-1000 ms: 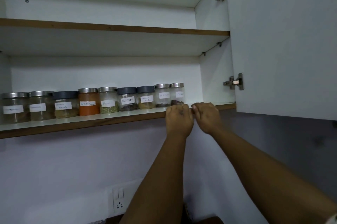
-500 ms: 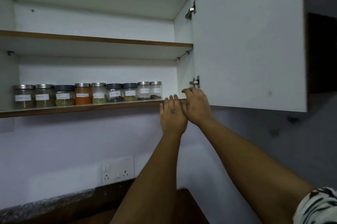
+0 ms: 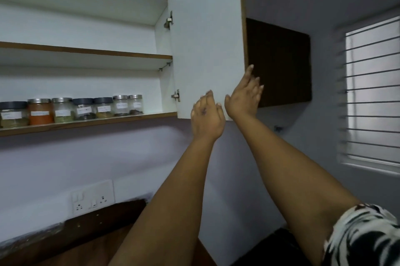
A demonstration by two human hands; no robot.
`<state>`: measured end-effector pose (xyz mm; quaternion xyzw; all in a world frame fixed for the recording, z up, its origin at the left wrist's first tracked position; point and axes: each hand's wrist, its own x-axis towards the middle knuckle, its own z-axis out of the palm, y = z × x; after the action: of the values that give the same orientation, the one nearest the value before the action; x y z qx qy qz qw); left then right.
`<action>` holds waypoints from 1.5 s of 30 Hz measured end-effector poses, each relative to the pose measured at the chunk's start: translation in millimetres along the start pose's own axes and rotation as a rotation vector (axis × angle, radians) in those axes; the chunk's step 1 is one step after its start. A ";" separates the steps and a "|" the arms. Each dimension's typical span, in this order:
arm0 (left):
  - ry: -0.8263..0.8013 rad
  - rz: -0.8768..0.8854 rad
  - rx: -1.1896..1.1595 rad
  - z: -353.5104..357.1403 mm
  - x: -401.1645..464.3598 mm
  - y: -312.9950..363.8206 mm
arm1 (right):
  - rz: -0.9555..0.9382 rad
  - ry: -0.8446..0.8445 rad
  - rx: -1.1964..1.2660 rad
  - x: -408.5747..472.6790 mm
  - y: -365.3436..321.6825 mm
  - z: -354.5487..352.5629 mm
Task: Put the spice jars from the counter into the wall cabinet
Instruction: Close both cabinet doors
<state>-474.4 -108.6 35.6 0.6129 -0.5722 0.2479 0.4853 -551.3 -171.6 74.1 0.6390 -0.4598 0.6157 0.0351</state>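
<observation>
Both hands have left the front edge of the lower shelf, where they were bunched together a second ago, and now reach toward the open white cabinet door (image 3: 205, 49), while the view has swung to the right so that a window with horizontal bars (image 3: 372, 92) shows. The right hand (image 3: 243, 98) is raised at the door's free edge, its fingers (image 3: 249, 75) straight and slightly spread, pointing upward; whether they touch the door cannot be told. The left hand (image 3: 206, 117) is just beside it and lower, in front of the door's bottom corner, its fingers (image 3: 207, 98) loosely extended and holding nothing. The two hands are close but apart.

The row of glass spice jars with white paper labels (image 3: 71, 110) stands on the brown-edged lower shelf (image 3: 86, 124) of the white wall cabinet (image 3: 86, 27), side by side along the shelf's front, some with silver lids and some with dark grey lids; one holds orange powder. The shelf above them carries nothing visible. A dark brown panel (image 3: 279, 62) hangs on the wall behind the door. Below the cabinet a white socket plate (image 3: 93, 197) sits on the wall above the dark wooden surface (image 3: 86, 244). A black-and-white patterned sleeve (image 3: 363, 237) shows at the right arm.
</observation>
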 end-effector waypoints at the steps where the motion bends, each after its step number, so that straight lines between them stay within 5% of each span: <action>1: -0.002 -0.004 0.001 -1.7 -0.3 2.4 | 0.048 -0.110 0.041 -0.6 3.0 -0.6; 4: -0.014 -0.010 -0.018 -3.3 -5.3 5.6 | 0.231 -0.209 0.207 -2.7 10.0 -12.6; 9: 0.015 -0.005 -0.090 -16.9 -14.1 1.3 | 0.217 -0.207 0.319 -22.5 -19.0 -26.4; 16: 0.232 -0.230 -0.430 -97.2 -2.4 -54.5 | -0.143 -0.114 0.380 -95.9 -114.8 12.9; 22: 0.316 -0.152 -0.158 -154.0 -8.6 -138.5 | -0.442 -0.309 0.551 -154.6 -168.7 87.3; 29: 0.202 -0.242 -0.012 -190.2 10.9 -241.4 | -0.647 -0.446 0.338 -175.8 -227.1 181.0; 45: 0.027 -0.265 0.110 -199.4 73.9 -411.9 | -0.517 -0.456 0.160 -188.0 -310.7 346.4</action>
<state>-19.8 -19.4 51.9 0.7052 -0.4653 0.2210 0.4872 -59.9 -102.2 -0.9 0.8560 -0.2291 0.4621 0.0358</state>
